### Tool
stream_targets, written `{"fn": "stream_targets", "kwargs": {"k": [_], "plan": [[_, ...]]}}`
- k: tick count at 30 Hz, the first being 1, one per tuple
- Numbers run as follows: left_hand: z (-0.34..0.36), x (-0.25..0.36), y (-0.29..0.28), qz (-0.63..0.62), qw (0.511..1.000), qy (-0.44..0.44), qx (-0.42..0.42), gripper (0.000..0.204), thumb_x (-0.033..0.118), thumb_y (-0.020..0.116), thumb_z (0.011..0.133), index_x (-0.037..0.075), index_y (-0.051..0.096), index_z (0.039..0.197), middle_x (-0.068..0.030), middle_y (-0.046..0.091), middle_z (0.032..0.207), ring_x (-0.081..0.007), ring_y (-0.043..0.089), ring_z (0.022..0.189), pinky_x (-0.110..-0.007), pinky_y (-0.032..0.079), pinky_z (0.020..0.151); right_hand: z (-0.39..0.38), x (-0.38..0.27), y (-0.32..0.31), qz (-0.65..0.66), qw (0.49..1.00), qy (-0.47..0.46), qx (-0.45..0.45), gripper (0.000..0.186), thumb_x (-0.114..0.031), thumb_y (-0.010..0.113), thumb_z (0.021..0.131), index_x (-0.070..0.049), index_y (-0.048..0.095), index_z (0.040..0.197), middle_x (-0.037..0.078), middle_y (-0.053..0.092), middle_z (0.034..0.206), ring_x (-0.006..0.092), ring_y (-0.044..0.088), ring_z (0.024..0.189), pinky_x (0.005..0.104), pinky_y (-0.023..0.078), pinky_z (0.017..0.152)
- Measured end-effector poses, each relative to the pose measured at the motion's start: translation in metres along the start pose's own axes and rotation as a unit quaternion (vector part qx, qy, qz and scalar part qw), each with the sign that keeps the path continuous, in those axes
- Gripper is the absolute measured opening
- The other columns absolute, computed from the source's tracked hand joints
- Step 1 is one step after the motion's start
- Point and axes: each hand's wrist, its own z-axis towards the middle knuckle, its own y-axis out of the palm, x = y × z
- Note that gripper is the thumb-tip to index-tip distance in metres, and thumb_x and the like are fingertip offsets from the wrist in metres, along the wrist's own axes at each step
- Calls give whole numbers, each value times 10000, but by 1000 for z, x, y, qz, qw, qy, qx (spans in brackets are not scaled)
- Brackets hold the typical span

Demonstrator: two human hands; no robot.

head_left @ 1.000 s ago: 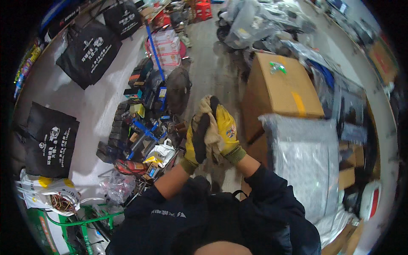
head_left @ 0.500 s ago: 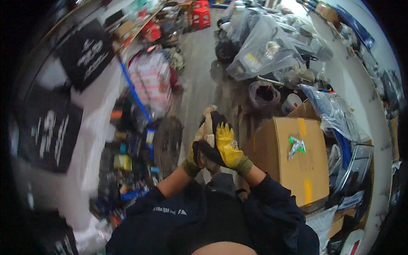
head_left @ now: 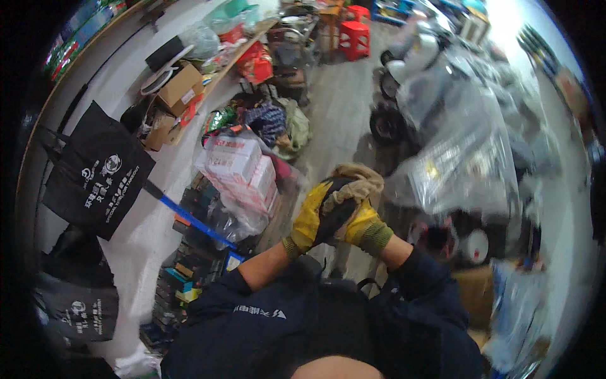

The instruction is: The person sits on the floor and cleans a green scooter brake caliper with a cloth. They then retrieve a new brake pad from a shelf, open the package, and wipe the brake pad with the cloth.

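We've got the yellow-and-black gloved left hand (head_left: 314, 220) and right hand (head_left: 361, 222) at frame centre, fingers clamped on a crumpled beige cloth (head_left: 355, 180); wrapped white-red cartons (head_left: 238, 165) left, plastic-covered bundle (head_left: 464, 158) right.

A white carton with red print (head_left: 235, 165) sits wrapped in clear plastic at the left wall, beyond it a brown cardboard box (head_left: 179, 88) on the shelf.

Cloth (head_left: 353, 180): tan-beige, crumpled, bunched into lump, soft folds. Held up in front of chest, pressed between both gloved hands; upper part bulges above fingers, lower part hidden by gloves.
Gloves: yellow knit with black palm coating, olive cuffs; left hand (head_left: 314, 218), right hand (head_left: 361, 222), touching each other.
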Motion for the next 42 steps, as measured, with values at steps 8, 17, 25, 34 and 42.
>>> {"fn": "stream_targets", "kwargs": {"k": [8,17,25,34,42], "plan": [[244,-214,81,7,997,56,45,448,217,839,866,37,698,1251,-172,715,1252,-360,675,1182,-469,497,1077,175,353,153,413,898,140,-57,510,-451,697,916,-190,637,1350,64,596,1417,295,515,1366,459,372,1175],[586,-370,182,-331,905,-252,-89,488,274,787,974,35,648,1375,-87,706,1299,-159,659,1178,-341,519,1052,290,692,14,333,874,347,71,465,-283,743,966,-120,648,1391,117,678,1359,291,618,1292,385,466,1106],[825,-671,332,-263,953,-126,-82,455,154,499,1126,-22,457,1544,-154,563,1514,-253,551,1386,-379,423,1187,522,905,-88,450,804,239,305,707,-258,694,1027,-55,360,1616,140,396,1638,277,461,1438,380,405,1157],[1141,-850,411,-108,992,-69,-18,745,256,607,1053,-40,250,1636,-260,483,1561,-400,525,1409,-438,405,1192,847,1181,-153,479,797,154,332,604,-222,659,1050,-34,425,1574,135,526,1553,245,515,1418,383,373,1214],[1422,-1042,559,34,978,124,-163,856,306,665,954,-18,275,1643,-226,374,1664,-396,379,1526,-425,288,1260,969,1552,-145,559,708,130,412,511,-238,512,1113,-15,417,1563,130,527,1536,271,533,1395,408,427,1188]]}}
